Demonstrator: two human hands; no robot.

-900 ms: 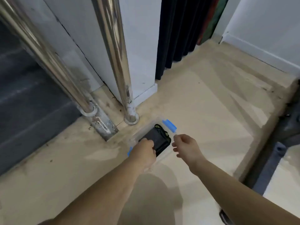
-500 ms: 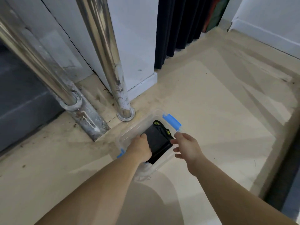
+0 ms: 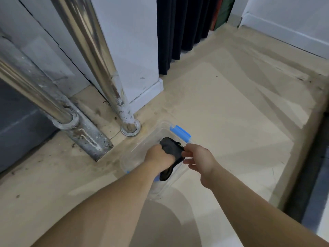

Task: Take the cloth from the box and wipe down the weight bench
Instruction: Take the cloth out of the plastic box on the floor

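Observation:
A clear plastic box (image 3: 140, 148) with blue clips sits open on the beige floor near the middle of the view. My left hand (image 3: 158, 158) is inside it, fingers closed around a dark cloth (image 3: 171, 148) that is bunched up and lifted, one end hanging down below my fist. My right hand (image 3: 199, 160) hovers at the box's right rim, fingers spread, fingertips touching or nearly touching the cloth's edge. The weight bench is out of sight, apart from a dark frame (image 3: 309, 184) at the right edge that may belong to it.
Two shiny steel posts (image 3: 114, 86) rise from floor flanges just left of the box, beside a white wall corner (image 3: 142, 68). A dark curtain (image 3: 179, 32) hangs behind. Grey stairs (image 3: 16, 122) drop away at the left. Open floor lies to the right.
The cloth lay flat in the box before; now my left hand has gathered it into a bunch and raised it. My right hand has shifted closer to the cloth. The camera has come nearer.

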